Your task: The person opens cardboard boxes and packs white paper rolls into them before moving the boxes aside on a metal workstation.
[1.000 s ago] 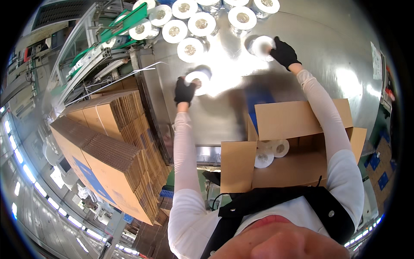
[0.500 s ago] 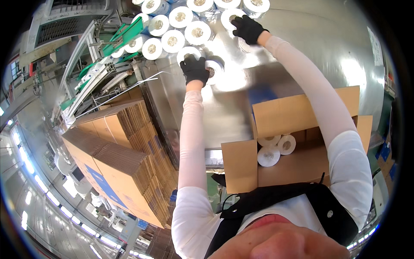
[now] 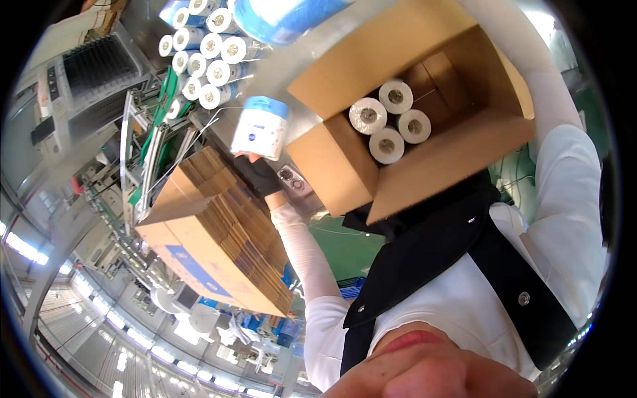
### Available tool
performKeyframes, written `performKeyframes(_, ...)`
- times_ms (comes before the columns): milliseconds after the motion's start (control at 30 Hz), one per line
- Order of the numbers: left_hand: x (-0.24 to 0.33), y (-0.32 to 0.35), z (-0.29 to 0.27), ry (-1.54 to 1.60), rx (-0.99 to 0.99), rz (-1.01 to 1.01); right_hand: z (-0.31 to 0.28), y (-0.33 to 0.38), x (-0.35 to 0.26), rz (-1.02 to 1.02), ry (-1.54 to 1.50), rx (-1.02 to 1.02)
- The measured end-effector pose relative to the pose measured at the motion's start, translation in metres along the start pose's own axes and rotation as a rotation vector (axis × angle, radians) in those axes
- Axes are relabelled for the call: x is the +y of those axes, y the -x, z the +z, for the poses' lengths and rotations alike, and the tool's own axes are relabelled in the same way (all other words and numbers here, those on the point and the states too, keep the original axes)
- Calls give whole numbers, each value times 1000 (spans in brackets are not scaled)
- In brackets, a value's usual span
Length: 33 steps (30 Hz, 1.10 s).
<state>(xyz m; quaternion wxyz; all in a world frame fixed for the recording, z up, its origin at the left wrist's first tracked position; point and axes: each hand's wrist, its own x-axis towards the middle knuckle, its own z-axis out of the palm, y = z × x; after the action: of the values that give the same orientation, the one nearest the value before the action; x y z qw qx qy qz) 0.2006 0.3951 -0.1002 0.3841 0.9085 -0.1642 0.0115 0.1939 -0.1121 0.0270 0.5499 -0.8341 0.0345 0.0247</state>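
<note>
My left hand [image 3: 260,175], in a black glove with bare fingertips, is closed round the lower end of a wrapped paper roll [image 3: 260,129]. The roll's wrapper is white with a blue top, and it stands upright just left of the open carton. My right forearm [image 3: 511,40] rises along the right side and leaves the picture at the top, so the right hand is out of sight. A second blue-wrapped roll [image 3: 285,16] looms large at the top edge; what supports it is hidden. Inside the brown cardboard carton [image 3: 332,162], several white rolls [image 3: 386,146] stand on end, cores facing up.
More wrapped rolls [image 3: 211,45] are grouped on the metal table at the upper left. Flattened cartons [image 3: 219,245] are stacked left of my left arm. Behind them runs a machine frame with green guides [image 3: 162,99]. The open carton's flaps stick out toward my chest.
Both arms have come back from the grouped rolls. My left hand now holds a roll up beside the carton, and my right hand has left the picture. The view has turned and shifted.
</note>
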Motion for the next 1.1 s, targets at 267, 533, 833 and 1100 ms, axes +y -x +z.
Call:
performKeyframes(267, 264, 50, 39, 100, -454, 608, -26, 220, -12, -62, -442, 31)
performKeyframes(533, 260, 158, 218, 9, -868, 1163, -29, 384, 6, 42, -365, -52)
performKeyframes(833, 198, 169, 304, -784, -1142, 694, 72, 349, 99, -145, 738, -85)
performKeyframes(1100, 213, 89, 154, 323, -1299, 88, 139, 286, 178, 228, 1048, -941)
